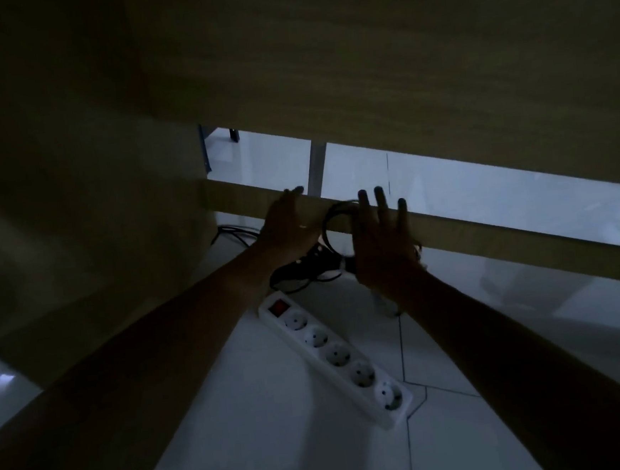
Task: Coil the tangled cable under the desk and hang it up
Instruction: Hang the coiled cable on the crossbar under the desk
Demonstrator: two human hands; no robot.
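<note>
Grip: right hand [383,244] spread flat, fingers straight, against the rail [486,232]; left hand [289,225] curled, hold on cable unclear | cable [331,222] looped between both hands, against the rail, tail trailing floorward | rail's long axis runs left-right; both hands equally near

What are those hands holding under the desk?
A coiled black cable, against the wooden rail. Which hand actually grips it is too dark to tell.
</note>
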